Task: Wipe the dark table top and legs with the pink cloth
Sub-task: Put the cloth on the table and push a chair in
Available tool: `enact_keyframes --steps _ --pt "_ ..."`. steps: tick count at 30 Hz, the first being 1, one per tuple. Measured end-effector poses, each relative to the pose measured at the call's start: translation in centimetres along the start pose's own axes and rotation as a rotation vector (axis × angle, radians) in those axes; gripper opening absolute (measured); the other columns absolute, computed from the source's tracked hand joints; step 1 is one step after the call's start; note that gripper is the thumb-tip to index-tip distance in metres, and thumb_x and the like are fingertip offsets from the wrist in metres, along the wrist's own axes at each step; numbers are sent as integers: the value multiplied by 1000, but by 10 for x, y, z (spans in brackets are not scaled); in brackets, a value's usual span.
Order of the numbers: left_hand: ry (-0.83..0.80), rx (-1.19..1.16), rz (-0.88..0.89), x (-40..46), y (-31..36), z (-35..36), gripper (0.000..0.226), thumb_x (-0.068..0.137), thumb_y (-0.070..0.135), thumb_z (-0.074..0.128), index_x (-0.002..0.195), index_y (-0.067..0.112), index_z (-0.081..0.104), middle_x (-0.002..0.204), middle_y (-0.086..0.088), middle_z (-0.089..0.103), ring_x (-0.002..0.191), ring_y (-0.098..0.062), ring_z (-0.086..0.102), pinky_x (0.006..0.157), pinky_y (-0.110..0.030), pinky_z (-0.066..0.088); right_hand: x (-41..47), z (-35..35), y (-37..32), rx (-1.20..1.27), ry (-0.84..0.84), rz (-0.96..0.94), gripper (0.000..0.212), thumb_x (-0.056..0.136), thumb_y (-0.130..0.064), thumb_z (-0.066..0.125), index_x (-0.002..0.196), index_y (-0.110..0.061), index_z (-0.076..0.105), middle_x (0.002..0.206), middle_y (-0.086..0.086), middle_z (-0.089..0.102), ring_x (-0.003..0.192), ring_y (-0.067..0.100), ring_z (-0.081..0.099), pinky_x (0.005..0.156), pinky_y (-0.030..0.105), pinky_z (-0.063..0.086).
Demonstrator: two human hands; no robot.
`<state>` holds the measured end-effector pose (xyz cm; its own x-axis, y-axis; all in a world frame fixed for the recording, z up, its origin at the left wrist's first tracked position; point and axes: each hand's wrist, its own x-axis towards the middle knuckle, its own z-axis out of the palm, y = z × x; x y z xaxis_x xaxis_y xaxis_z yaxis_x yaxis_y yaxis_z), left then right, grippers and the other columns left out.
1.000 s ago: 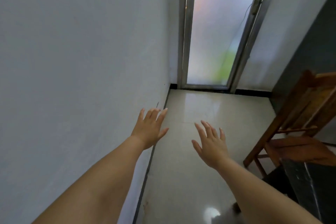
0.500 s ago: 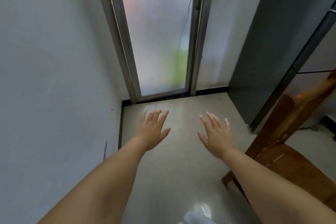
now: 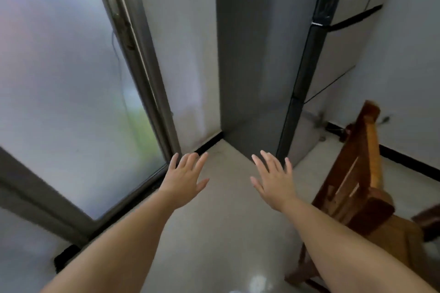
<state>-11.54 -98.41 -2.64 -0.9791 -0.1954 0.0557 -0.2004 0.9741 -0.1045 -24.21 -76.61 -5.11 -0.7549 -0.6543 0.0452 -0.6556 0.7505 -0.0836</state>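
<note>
While stretched out ahead over pale glossy floor (image 3: 214, 233), both bare forearms reach forward, palms down. Left hand (image 3: 184, 179) spread flat, fingers apart, thumb out to the right, holding nothing. Right hand (image 3: 273, 182) likewise spread flat, fingers fanned, thumb to the left, nothing pinched. Hands apart from each other, not touching, floor showing between them. Neither hand in contact with anything visible.

Pink cloth: not in view. Dark table surface and legs: not in view either; cannot tell where they are.

Left side: frosted glass door (image 3: 59, 90) in a grey metal frame (image 3: 133, 54), blurred green and reddish tints behind the glass. Thin dark cable hanging along the glass beside the frame. White wall strip (image 3: 183, 54) just right of the frame, black skirting at its foot. Centre: tall grey fridge (image 3: 257, 54), side panel facing camera, dark front edge, door seams visible on the right face. Fridge base standing on the floor just beyond the right hand's fingertips. Right side: wooden chair (image 3: 357, 185), reddish-brown, slatted back upright, seat partly hidden by right forearm. White wall behind the chair with black skirting along the floor. Small dark item on the floor by that skirting near the fridge, too blurred to identify. Bright glare spot on the floor at bottom edge.
</note>
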Motion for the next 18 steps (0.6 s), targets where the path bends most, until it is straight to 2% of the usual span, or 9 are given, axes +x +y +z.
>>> enact_keyframes --steps 3,6,9,10,12,14,16,18 --pt "16 10 217 86 -8 -6 67 93 51 29 147 18 9 144 -9 32 134 -28 27 113 -47 9 32 -13 21 -3 8 156 59 94 -49 25 147 -24 26 154 4 25 142 22 25 112 55 12" --pt "59 17 448 169 19 -4 66 92 48 37 146 16 17 141 -10 39 130 -28 35 111 -48 17 54 -22 56 -69 57 294 60 97 -49 29 150 -29 9 158 2 7 146 20 7 114 51 -2" --pt "144 23 660 242 67 1 63 90 50 30 143 14 29 130 -11 52 120 -28 48 105 -50 30 73 -37 97 -136 148 446 63 96 -48 34 150 -28 10 159 4 7 146 22 9 115 54 1" --pt "145 15 733 261 85 1 63 91 50 27 143 15 27 132 -11 49 122 -28 46 106 -50 29 76 -41 109 -168 161 505 64 95 -47 38 150 -27 12 158 5 10 145 23 11 115 55 4" --pt "139 -19 858 292 122 -2 66 91 52 21 146 17 17 140 -11 40 130 -27 36 111 -49 19 76 -49 132 -216 181 615 68 87 -43 55 147 -23 28 154 9 27 141 25 28 111 58 16" --pt "161 -32 970 316 155 -10 71 87 55 12 147 17 14 142 -11 38 131 -27 35 111 -48 16 71 -52 152 -262 221 746 70 79 -40 66 141 -20 39 147 9 39 135 26 39 107 60 23" --pt "165 -53 1107 339 189 -18 68 91 54 18 147 18 7 146 -11 31 135 -26 28 114 -48 12 61 -55 168 -262 225 889 71 80 -38 66 143 -21 36 149 8 35 137 26 35 108 61 22" --pt "179 -103 1203 353 214 -25 68 92 53 27 147 19 5 148 -10 28 137 -25 23 114 -47 10 55 -54 172 -213 196 1003 70 88 -38 57 147 -24 23 155 7 23 142 26 25 111 58 23"
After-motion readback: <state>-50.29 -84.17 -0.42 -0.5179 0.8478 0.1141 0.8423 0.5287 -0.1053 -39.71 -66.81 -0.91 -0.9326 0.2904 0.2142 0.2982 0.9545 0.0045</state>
